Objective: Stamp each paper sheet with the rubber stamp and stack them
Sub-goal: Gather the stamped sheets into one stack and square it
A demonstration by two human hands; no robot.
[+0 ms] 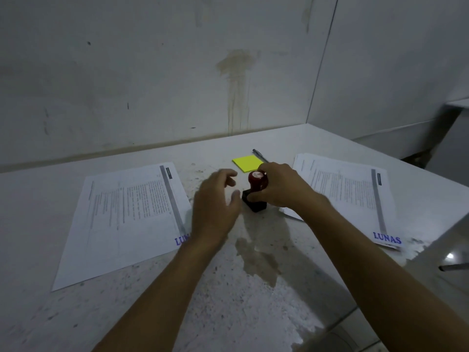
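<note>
A rubber stamp (256,189) with a red handle and a black base stands on the table between two lots of paper. My right hand (281,185) grips its handle from the right. My left hand (215,201) hovers just left of the stamp with loosely curled fingers, holding nothing. A single printed sheet (127,217) lies on the left with a blue "LUNAS" mark at its near corner, partly hidden by my left wrist. On the right lies a stack of printed sheets (350,194), the top one also marked "LUNAS".
A yellow sticky-note pad (247,162) and a pen (260,154) lie behind the stamp near the wall. The white table (228,288) is stained, with a wet-looking patch in front of the stamp. Its right edge drops off beside the stack of sheets.
</note>
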